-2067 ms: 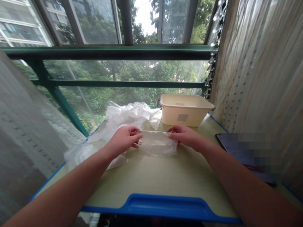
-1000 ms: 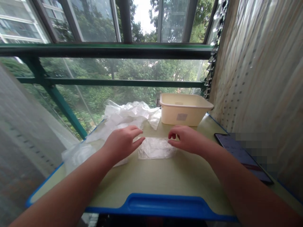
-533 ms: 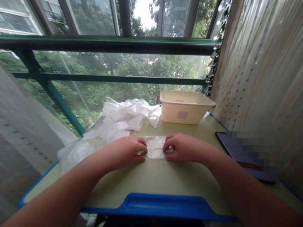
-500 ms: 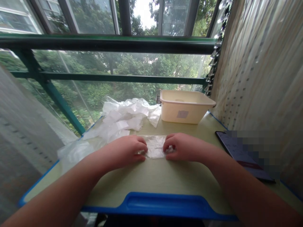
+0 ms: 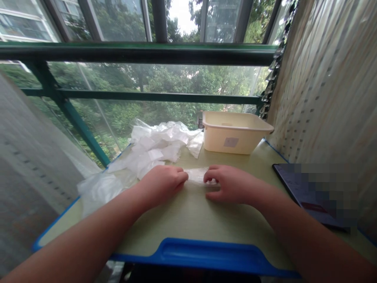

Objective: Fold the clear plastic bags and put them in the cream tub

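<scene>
Your right grip point(image 5: 225, 184) is half open, thumb apart; your left grip point(image 5: 165, 180) bunches, its hold hidden. Between them on the surface point(image 5: 191, 220), the clear plastic bag point(image 5: 196, 175) seems only partly folded, narrow; beyond, the heaped plastic point(image 5: 165, 137) lies loose, unfolded.
</scene>
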Motion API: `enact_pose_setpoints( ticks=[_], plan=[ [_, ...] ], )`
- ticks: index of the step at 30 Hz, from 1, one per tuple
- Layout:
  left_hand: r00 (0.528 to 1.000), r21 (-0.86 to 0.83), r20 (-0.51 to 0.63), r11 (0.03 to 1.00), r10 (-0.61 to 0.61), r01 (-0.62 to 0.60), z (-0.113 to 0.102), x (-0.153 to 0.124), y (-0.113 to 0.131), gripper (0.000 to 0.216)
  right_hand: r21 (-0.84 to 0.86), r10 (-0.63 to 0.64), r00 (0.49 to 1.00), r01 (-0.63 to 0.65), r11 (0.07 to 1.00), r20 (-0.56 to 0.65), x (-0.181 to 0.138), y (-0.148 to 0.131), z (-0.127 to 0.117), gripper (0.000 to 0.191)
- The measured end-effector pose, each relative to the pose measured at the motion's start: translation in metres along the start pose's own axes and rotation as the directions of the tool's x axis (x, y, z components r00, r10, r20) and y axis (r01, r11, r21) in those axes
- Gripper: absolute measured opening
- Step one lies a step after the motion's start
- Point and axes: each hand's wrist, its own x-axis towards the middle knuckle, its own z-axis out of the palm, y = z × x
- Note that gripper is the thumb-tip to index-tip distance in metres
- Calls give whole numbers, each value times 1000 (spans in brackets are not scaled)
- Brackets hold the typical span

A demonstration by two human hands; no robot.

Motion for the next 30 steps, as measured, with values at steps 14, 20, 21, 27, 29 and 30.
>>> enact_pose_setpoints(
  ticks=[14, 20, 21, 27, 29, 30],
  plan=[
    [995, -188, -67, 980, -76, 62, -4, -3, -2, 57, -114, -140, 982, 125, 986, -127, 5, -1, 1, 19],
    [996, -135, -87, 990, 33, -45, 6, 3, 6, 26, 81, -125, 989, 131, 988, -77, 6, -2, 2, 17],
    [997, -150, -70, 988, 27, -37, 7, 4, 6, 22, 109, -116, 991, 124, 986, -69, 7, -1, 2, 17],
    [994, -396, -17, 914, -108, 92, 1, 3, 1, 26, 247, -55, 998, 63, 967, -35, 9, 7, 0, 21],
    [987, -501, 33, 852, -159, 154, -2, 5, -1, 26, 283, -27, 999, 36, 959, -37, 10, 9, -1, 23],
    [981, -549, 69, 814, -184, 191, -3, 6, -2, 26, 300, -3, 999, 14, 954, -36, 10, 10, -1, 24]
  ],
)
